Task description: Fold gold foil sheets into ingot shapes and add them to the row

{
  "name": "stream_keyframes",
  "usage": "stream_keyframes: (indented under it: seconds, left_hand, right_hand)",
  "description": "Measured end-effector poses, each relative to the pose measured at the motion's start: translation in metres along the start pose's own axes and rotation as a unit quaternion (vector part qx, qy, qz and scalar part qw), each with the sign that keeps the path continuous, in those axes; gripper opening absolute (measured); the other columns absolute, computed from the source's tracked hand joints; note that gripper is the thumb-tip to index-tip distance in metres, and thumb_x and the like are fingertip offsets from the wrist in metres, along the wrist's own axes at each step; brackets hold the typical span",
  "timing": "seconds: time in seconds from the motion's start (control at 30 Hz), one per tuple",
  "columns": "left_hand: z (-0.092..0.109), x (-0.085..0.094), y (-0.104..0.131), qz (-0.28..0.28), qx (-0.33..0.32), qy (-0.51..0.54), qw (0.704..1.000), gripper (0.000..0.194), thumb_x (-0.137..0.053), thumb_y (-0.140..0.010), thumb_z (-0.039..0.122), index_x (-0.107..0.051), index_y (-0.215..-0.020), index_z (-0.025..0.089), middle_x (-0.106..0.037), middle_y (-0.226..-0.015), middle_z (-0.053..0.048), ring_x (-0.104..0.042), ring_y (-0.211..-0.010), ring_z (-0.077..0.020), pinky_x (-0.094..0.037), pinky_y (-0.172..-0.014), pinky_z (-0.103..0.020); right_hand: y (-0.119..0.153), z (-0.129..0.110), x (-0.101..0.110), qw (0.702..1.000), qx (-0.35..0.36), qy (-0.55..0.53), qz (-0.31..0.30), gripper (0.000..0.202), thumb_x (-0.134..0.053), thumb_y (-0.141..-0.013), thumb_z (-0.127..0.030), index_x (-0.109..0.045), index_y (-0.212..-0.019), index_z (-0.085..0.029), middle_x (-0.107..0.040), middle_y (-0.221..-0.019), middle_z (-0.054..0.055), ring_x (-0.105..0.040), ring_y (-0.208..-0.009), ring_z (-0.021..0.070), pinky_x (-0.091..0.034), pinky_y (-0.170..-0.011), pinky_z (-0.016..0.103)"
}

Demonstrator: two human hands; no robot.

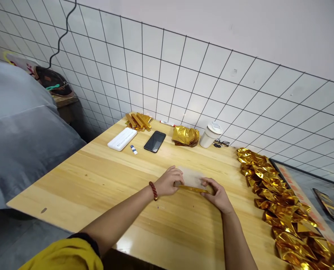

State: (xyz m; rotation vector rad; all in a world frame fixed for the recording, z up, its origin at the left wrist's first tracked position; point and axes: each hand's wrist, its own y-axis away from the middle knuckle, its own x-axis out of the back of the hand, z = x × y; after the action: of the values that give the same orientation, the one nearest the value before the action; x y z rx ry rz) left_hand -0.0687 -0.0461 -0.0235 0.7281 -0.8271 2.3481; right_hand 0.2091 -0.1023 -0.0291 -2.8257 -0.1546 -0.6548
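Note:
Between my two hands is a sheet of gold foil paper (191, 180), pale side up, with a narrow gold fold along its near edge. My left hand (169, 182), with a red bead bracelet (153, 190) at the wrist, pinches the left end of that fold. At the right end, my right hand (217, 195) grips the fold between thumb and fingers. The paper lies just over the wooden table (122, 187). A stack of gold foil paper (185, 135) rests farther back, and several folded gold strips (138, 122) lie at the far left corner.
A long row of folded gold foil pieces (279, 202) runs down the right side. Toward the back are a white power bank (122, 139), a phone (155, 141), a small blue-and-white item (133, 149), a marker (167, 123), a lidded cup (210, 135) and glasses (221, 143). A tiled wall borders the table.

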Motion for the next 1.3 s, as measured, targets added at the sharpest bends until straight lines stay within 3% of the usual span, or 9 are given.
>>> stream_keyframes:
  seconds: [0.13, 0.23, 0.47, 0.67, 0.8, 0.9, 1.0, 1.17, 1.3]
  left_hand:
    - [0.003, 0.001, 0.002, -0.021, -0.045, -0.027, 0.998, 0.023, -0.06, -0.07, 0.012, -0.067, -0.088, 0.025, -0.07, -0.099, -0.003, -0.061, -0.108, -0.02, -0.025, -0.114, -0.045]
    - [0.003, -0.001, 0.003, -0.028, -0.065, -0.033, 0.997, 0.026, -0.06, -0.075, 0.016, -0.067, -0.098, 0.024, -0.071, -0.102, -0.005, -0.063, -0.1, -0.0198, -0.034, -0.107, -0.041]
    - [0.002, -0.005, 0.007, -0.068, -0.091, -0.095, 0.989, 0.034, -0.06, -0.074, 0.015, -0.067, -0.106, 0.022, -0.068, -0.105, -0.008, -0.06, -0.097, -0.0226, -0.044, -0.087, -0.036]
    - [0.007, -0.001, 0.005, -0.037, -0.044, -0.09, 0.994, 0.023, -0.052, -0.087, 0.022, -0.071, -0.101, 0.023, -0.071, -0.09, -0.007, -0.062, -0.091, -0.0203, -0.043, -0.087, -0.037]
    - [0.008, 0.0, 0.004, 0.014, -0.008, -0.029, 0.999, 0.024, -0.053, -0.087, 0.025, -0.07, -0.104, 0.023, -0.073, -0.088, -0.005, -0.065, -0.086, -0.0186, -0.046, -0.085, -0.035]
    - [0.007, 0.0, 0.004, 0.057, 0.043, -0.001, 0.997, 0.036, -0.06, -0.083, 0.028, -0.064, -0.119, 0.022, -0.073, -0.106, -0.007, -0.066, -0.093, -0.0205, -0.048, -0.087, -0.035]
    - [0.005, 0.0, 0.003, 0.053, 0.09, -0.028, 0.994, 0.061, -0.069, -0.076, 0.032, -0.053, -0.134, 0.018, -0.068, -0.119, -0.012, -0.065, -0.103, -0.0262, -0.048, -0.093, -0.04]
    - [0.005, -0.001, 0.002, 0.014, 0.112, -0.077, 0.991, 0.073, -0.068, -0.075, 0.026, -0.042, -0.142, 0.016, -0.066, -0.119, -0.015, -0.062, -0.107, -0.0304, -0.046, -0.096, -0.045]
    - [0.004, -0.002, 0.003, 0.048, 0.107, -0.039, 0.992, 0.077, -0.067, -0.076, 0.028, -0.035, -0.146, 0.017, -0.065, -0.122, -0.014, -0.061, -0.11, -0.0287, -0.046, -0.097, -0.043]
  right_hand:
    - [-0.002, -0.004, 0.0, 0.997, 0.026, 0.059, -0.039, 0.028, -0.074, -0.071, -0.026, -0.072, -0.099, -0.024, -0.068, -0.101, 0.008, -0.063, -0.099, 0.0237, -0.048, -0.092, 0.041]
    - [-0.002, -0.005, -0.001, 0.993, 0.047, 0.098, -0.049, 0.021, -0.072, -0.072, -0.023, -0.074, -0.092, -0.025, -0.07, -0.097, 0.007, -0.064, -0.095, 0.0234, -0.047, -0.09, 0.041]
    - [0.003, -0.009, -0.001, 0.975, 0.052, 0.208, -0.058, 0.03, -0.066, -0.065, -0.013, -0.074, -0.092, -0.026, -0.068, -0.091, 0.006, -0.062, -0.088, 0.0245, -0.045, -0.083, 0.041]
    - [0.002, -0.011, -0.003, 0.976, 0.063, 0.202, -0.056, 0.009, -0.066, -0.078, -0.026, -0.073, -0.083, -0.025, -0.068, -0.082, 0.005, -0.062, -0.08, 0.0218, -0.046, -0.077, 0.037]
    - [0.001, -0.01, -0.004, 0.975, 0.056, 0.214, -0.029, 0.023, -0.061, -0.085, -0.039, -0.07, -0.073, -0.022, -0.061, -0.064, 0.002, -0.057, -0.065, 0.0178, -0.045, -0.067, 0.032]
    - [0.0, -0.008, -0.006, 0.978, 0.023, 0.209, 0.015, 0.027, -0.06, -0.085, -0.043, -0.073, -0.088, -0.021, -0.049, -0.053, -0.002, -0.047, -0.052, 0.0141, -0.04, -0.056, 0.028]
    - [-0.001, -0.006, -0.01, 0.978, -0.016, 0.201, 0.05, 0.044, -0.063, -0.081, -0.044, -0.067, -0.117, -0.019, -0.044, -0.052, -0.006, -0.042, -0.049, 0.0133, -0.037, -0.052, 0.027]
    - [-0.002, -0.003, -0.014, 0.977, -0.049, 0.2, 0.057, 0.074, -0.068, -0.076, -0.041, -0.044, -0.142, -0.016, -0.047, -0.058, -0.007, -0.042, -0.051, 0.0131, -0.038, -0.052, 0.027]
    - [-0.001, -0.002, -0.013, 0.985, -0.05, 0.152, 0.06, 0.081, -0.069, -0.077, -0.039, -0.036, -0.147, -0.017, -0.055, -0.072, -0.003, -0.039, -0.051, 0.0103, -0.039, -0.052, 0.026]
